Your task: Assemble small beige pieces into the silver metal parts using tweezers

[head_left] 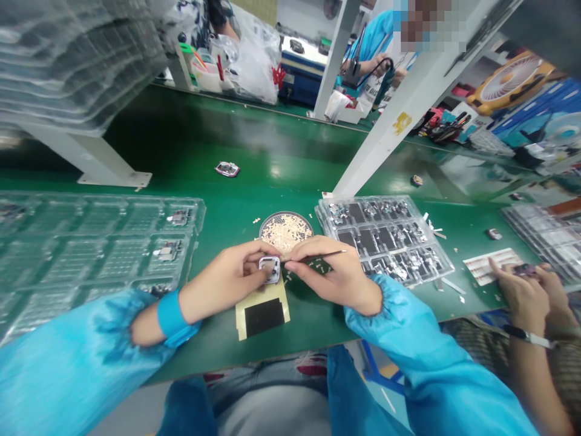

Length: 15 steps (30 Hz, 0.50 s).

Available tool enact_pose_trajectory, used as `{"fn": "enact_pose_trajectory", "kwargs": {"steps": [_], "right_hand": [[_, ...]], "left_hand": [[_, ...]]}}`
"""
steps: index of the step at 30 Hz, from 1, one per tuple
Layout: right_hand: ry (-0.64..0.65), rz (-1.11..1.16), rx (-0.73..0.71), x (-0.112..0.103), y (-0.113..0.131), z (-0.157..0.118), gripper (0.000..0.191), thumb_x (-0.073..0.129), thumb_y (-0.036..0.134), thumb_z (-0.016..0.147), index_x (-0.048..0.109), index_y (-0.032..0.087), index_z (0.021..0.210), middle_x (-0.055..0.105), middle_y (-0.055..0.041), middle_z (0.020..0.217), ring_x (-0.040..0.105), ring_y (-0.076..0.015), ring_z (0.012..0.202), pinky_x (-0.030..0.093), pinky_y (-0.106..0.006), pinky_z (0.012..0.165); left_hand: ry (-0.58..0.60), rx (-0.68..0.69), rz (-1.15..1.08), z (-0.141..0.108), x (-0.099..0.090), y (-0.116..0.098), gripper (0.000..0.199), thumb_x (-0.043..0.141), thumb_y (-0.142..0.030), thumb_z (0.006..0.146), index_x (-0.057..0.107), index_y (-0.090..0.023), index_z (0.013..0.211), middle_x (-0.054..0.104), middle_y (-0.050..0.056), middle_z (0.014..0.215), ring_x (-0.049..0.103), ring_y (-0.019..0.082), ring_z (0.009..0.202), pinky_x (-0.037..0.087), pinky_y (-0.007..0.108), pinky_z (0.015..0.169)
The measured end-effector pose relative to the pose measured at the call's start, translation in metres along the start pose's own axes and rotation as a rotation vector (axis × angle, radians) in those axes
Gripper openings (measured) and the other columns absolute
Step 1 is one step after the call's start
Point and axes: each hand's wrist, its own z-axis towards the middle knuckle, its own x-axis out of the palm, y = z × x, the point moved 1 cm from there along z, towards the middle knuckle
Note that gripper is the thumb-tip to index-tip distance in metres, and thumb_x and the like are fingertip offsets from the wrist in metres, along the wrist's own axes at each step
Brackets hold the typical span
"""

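My left hand (pixel 247 269) is closed on a small square device housing (pixel 269 270) with a pale rim and dark parts inside. In my right hand (pixel 333 266) is a pair of tweezers (pixel 324 256), pinched between thumb and fingers, its tip close to the housing's right side. Just beyond both hands stands a round dish (pixel 287 225) full of tiny beige and dark pieces. Beneath the left hand lies a yellowish sheet (pixel 282 301) bearing a black rectangle (pixel 264 317). Whether the tweezers grip a piece is too small to tell.
At left lies a clear compartment tray (pixel 97 225) with a few small assemblies; at right, stacked trays (pixel 385 236) hold several parts. Another housing (pixel 227 169) sits farther back. White metal posts (pixel 384 121) rise from the bench. A co-worker's hands (pixel 526 290) work at far right.
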Motion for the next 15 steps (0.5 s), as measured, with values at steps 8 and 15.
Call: {"fn": "enact_pose_trajectory", "kwargs": {"steps": [8, 15], "right_hand": [[-0.058, 0.034, 0.102, -0.0024, 0.0022, 0.0025, 0.012, 0.075, 0.026, 0.087, 0.069, 0.018, 0.092, 0.073, -0.0035, 0.087, 0.07, -0.0153, 0.08, 0.059, -0.028, 0.076], [-0.011, 0.081, 0.152, -0.0006, -0.0007, 0.0019, 0.012, 0.076, 0.026, 0.086, 0.069, 0.018, 0.091, 0.073, -0.0026, 0.088, 0.07, -0.0141, 0.08, 0.059, -0.027, 0.077]], "left_hand": [[-0.057, 0.02, -0.029, -0.0003, -0.0005, -0.003, 0.034, 0.069, -0.043, 0.086, 0.063, -0.019, 0.109, 0.074, 0.007, 0.094, 0.072, 0.025, 0.088, 0.062, 0.034, 0.071], [-0.056, 0.043, -0.049, 0.0, -0.0021, -0.0042, 0.037, 0.067, -0.045, 0.086, 0.064, -0.018, 0.111, 0.075, 0.009, 0.096, 0.072, 0.028, 0.094, 0.062, 0.035, 0.072]]}}
